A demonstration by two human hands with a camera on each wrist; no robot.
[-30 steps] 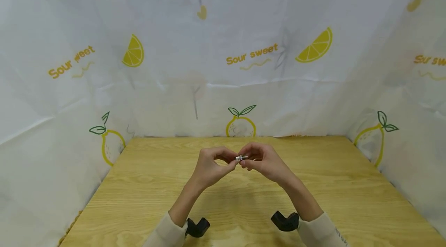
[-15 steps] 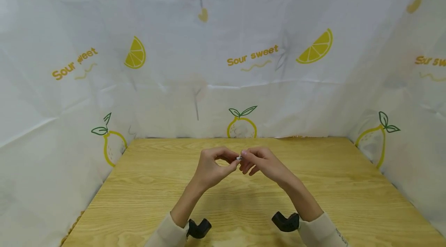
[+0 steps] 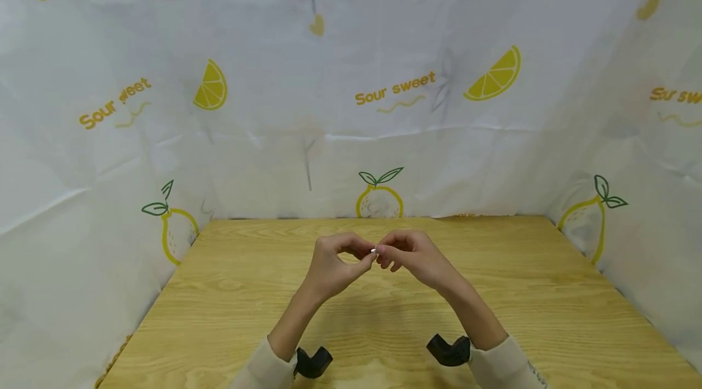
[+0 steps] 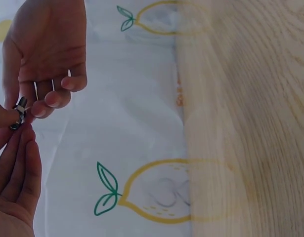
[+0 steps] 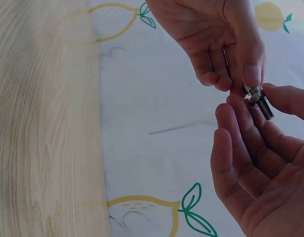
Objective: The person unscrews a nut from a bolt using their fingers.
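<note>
A small metal bolt (image 5: 265, 109) with a threaded shank and a wider nut-like collar (image 5: 254, 95) is between both hands, held above the table. My left hand (image 3: 334, 264) pinches its head end between thumb and fingertips. From the other side, the thumb and index fingertip of my right hand (image 3: 419, 258) pinch it at the collar. The right wrist view shows the threads sticking out past the right thumb (image 5: 289, 100). The left wrist view has the bolt (image 4: 21, 108) at its left edge, partly covered by the left thumb (image 4: 4, 116). The head end is mostly hidden by fingers.
Below the hands lies a wood-grain table (image 3: 247, 316). White cloth (image 3: 263, 102) printed with lemons and lettering hangs behind and along both sides. Black angled mounts (image 3: 314, 363) sit at both wrists, beside the light sleeves.
The right fingers shift around the bolt: the thumb slid forward over it, then drew back slightly. More of the bolt is covered in the head view. The left hand keeps its grip nearly still.
</note>
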